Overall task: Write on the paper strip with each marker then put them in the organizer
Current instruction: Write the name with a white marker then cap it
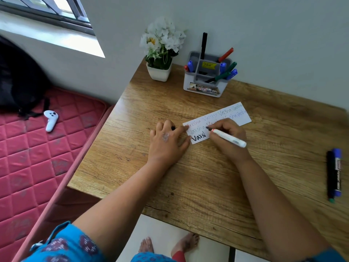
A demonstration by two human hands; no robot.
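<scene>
The white paper strip point(222, 120) lies slanted near the middle of the wooden surface point(188, 176), with rows of handwriting in several colours and thick black letters at its lower left corner. My right hand point(226, 137) curls around a white-barrelled marker point(229, 138), its tip down on the strip beside those black letters. My left hand point(167, 140) rests flat, fingers spread and straight, its fingertips pressing the strip's left end; a small dark object, too hidden to name, peeks out by my knuckles.

At the back of the surface, against the wall, stands a grey-and-white organizer point(205, 82) already holding black, red, blue and green markers. Just left of it sits a white pot of white flowers point(160, 52).

Near the right edge, well apart from the strip, a black marker point(330, 174) and a blue marker point(337, 171) lie side by side, touching.

Left of the surface, a red quilted mattress point(28, 167) carries a white handheld controller point(50, 120).
</scene>
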